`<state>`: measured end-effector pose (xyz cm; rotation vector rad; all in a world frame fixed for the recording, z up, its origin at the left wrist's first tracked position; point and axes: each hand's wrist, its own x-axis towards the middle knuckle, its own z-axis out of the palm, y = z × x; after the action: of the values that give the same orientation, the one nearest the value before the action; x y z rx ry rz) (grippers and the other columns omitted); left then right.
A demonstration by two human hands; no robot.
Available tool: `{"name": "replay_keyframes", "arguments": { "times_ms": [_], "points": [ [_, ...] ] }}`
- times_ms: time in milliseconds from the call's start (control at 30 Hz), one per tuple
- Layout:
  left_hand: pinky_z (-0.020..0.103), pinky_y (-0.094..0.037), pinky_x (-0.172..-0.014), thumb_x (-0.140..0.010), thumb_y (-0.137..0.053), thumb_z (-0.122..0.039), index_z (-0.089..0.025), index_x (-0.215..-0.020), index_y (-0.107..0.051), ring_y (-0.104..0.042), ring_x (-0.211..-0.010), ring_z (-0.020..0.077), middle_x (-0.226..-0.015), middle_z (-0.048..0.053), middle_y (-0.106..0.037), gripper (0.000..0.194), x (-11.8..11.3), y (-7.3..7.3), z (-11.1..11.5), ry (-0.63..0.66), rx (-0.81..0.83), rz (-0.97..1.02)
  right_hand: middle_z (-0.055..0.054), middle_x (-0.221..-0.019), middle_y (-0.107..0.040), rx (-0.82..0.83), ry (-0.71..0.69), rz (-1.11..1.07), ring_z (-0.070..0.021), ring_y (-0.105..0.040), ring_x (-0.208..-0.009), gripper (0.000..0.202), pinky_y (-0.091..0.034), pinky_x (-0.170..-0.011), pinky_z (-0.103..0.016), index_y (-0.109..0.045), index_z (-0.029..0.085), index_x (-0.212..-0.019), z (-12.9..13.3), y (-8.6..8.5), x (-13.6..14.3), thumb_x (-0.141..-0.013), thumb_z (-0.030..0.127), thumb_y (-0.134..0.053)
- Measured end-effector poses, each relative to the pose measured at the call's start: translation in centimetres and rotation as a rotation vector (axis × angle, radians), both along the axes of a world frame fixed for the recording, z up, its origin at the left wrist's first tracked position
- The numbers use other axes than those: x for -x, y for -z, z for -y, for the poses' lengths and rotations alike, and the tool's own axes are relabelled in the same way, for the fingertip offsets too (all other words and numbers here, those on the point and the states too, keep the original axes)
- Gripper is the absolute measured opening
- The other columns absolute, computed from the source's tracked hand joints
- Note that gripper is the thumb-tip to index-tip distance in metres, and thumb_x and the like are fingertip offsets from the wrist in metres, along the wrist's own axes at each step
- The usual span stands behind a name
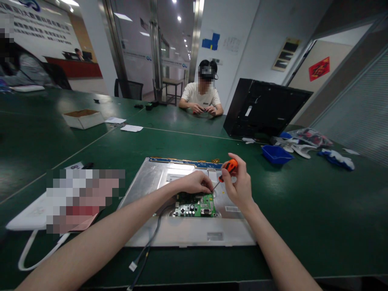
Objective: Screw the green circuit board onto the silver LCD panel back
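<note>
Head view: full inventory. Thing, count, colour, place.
Table: 1, green, across view
Panel: 1, silver, on table, centre
Board: 1, green, on panel
Strip: 1, blue, panel's far edge
Screwdriver: 1, orange and black, tip near board
Cables: at least 2, dark, panel's near left
Device: 1, white, left, partly blurred
Box: 1, white, far left
Papers: at least 2, white, beside box
Housing: 1, black, far right
Tray: 1, blue, right
Gloves: count unclear, blue-white, right of tray
People: at least 2, one in white across table
Left hand: 1, bare, at board
Right hand: 1, bare, holding screwdriver
</note>
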<state>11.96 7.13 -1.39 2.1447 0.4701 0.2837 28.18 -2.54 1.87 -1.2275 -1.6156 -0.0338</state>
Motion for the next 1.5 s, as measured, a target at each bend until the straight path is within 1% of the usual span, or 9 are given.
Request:
{"name": "replay_keyframes", "arguments": {
  "times_ms": [200, 400, 533, 800, 900, 1067, 1267, 1400, 1500],
  "points": [
    [0.019, -0.043, -0.064, -0.077, -0.066, -0.013, -0.013, -0.088, -0.077, -0.061, -0.068, 0.013, -0.074, 0.002, -0.072, 0.016, 0.0, 0.0, 0.0, -0.004, 0.014, -0.009, -0.005, -0.101, -0.066, -0.041, 0.013, 0.061, -0.0144, -0.06, -0.061, 0.046, -0.051, -0.056, -0.03, -0.047, 0.027, -0.134, 0.3, -0.4, 0.2, -0.089, 0.032, -0.058],
    [0.02, -0.045, -0.067, -0.077, -0.065, -0.011, -0.014, -0.089, -0.077, -0.062, -0.07, 0.0137, -0.076, 0.002, -0.073, 0.017, -0.1, 0.0, -0.1, 0.013, 0.0, 0.002, 0.002, -0.08, -0.063, -0.094, 0.021, 0.076, -0.0128, -0.057, -0.053, 0.05, -0.048, -0.049, -0.027, -0.047, 0.029, -0.132, -0.3, 0.6, -0.2, -0.086, 0.032, -0.065],
    [0.019, -0.043, -0.066, -0.078, -0.063, -0.01, -0.013, -0.088, -0.077, -0.062, -0.069, 0.0132, -0.075, 0.002, -0.073, 0.017, -0.1, 0.0, 0.0, 0.015, -0.009, 0.01, 0.003, -0.08, -0.062, -0.096, 0.015, 0.078, -0.0119, -0.056, -0.054, 0.05, -0.048, -0.05, -0.026, -0.047, 0.03, -0.13, -0.5, 0.7, -0.4, -0.085, 0.033, -0.067],
    [0.02, -0.042, -0.065, -0.078, -0.064, -0.01, -0.013, -0.088, -0.077, -0.061, -0.066, 0.0128, -0.072, 0.001, -0.072, 0.017, -0.1, 0.0, -0.1, 0.011, -0.032, -0.007, -0.001, -0.086, -0.065, -0.016, -0.064, 0.059, -0.015, -0.063, -0.065, 0.055, -0.05, -0.051, -0.026, -0.036, 0.029, -0.142, 0.0, 0.3, -0.1, -0.09, 0.025, -0.054],
    [0.02, -0.042, -0.065, -0.078, -0.064, -0.01, -0.013, -0.087, -0.077, -0.062, -0.067, 0.013, -0.073, 0.001, -0.072, 0.016, -0.1, 0.0, -0.1, 0.002, -0.024, -0.004, 0.0, -0.084, -0.065, -0.041, -0.05, 0.079, -0.0146, -0.062, -0.063, 0.055, -0.05, -0.051, -0.026, -0.038, 0.028, -0.141, 0.0, 0.2, -0.1, -0.089, 0.023, -0.055],
    [0.019, -0.043, -0.065, -0.078, -0.063, -0.008, -0.012, -0.087, -0.076, -0.061, -0.068, 0.0126, -0.073, 0.002, -0.071, 0.016, -0.2, 0.1, -0.1, 0.011, -0.008, 0.016, 0.004, -0.073, -0.061, -0.116, 0.02, 0.152, -0.0122, -0.055, -0.052, 0.052, -0.047, -0.049, -0.026, -0.044, 0.029, -0.135, -0.2, 0.2, -0.1, -0.087, 0.028, -0.063],
    [0.02, -0.044, -0.067, -0.077, -0.064, -0.01, -0.012, -0.087, -0.076, -0.062, -0.07, 0.0133, -0.076, 0.002, -0.072, 0.015, -0.2, 0.4, -0.2, 0.005, 0.009, 0.03, 0.005, -0.07, -0.057, -0.148, 0.043, 0.161, -0.0105, -0.052, -0.048, 0.049, -0.046, -0.047, -0.025, -0.048, 0.024, -0.128, -0.5, 0.4, -0.5, -0.084, 0.036, -0.069],
    [0.019, -0.044, -0.066, -0.077, -0.063, -0.009, -0.011, -0.087, -0.076, -0.061, -0.068, 0.0128, -0.074, 0.002, -0.072, 0.016, -0.2, 0.3, -0.3, 0.025, -0.002, 0.023, 0.002, -0.076, -0.061, -0.118, -0.007, 0.144, -0.0108, -0.054, -0.052, 0.049, -0.048, -0.048, -0.025, -0.045, 0.023, -0.133, -0.2, 0.0, -0.4, -0.087, 0.029, -0.062],
    [0.02, -0.044, -0.065, -0.077, -0.063, -0.009, -0.011, -0.087, -0.076, -0.061, -0.068, 0.0131, -0.074, 0.002, -0.071, 0.016, -0.2, 0.2, -0.2, 0.015, 0.004, 0.017, 0.0, -0.081, -0.065, -0.094, -0.034, 0.121, -0.0115, -0.058, -0.055, 0.052, -0.05, -0.05, -0.025, -0.042, 0.023, -0.135, 0.0, -0.2, -0.1, -0.086, 0.022, -0.057]
  ]
}}
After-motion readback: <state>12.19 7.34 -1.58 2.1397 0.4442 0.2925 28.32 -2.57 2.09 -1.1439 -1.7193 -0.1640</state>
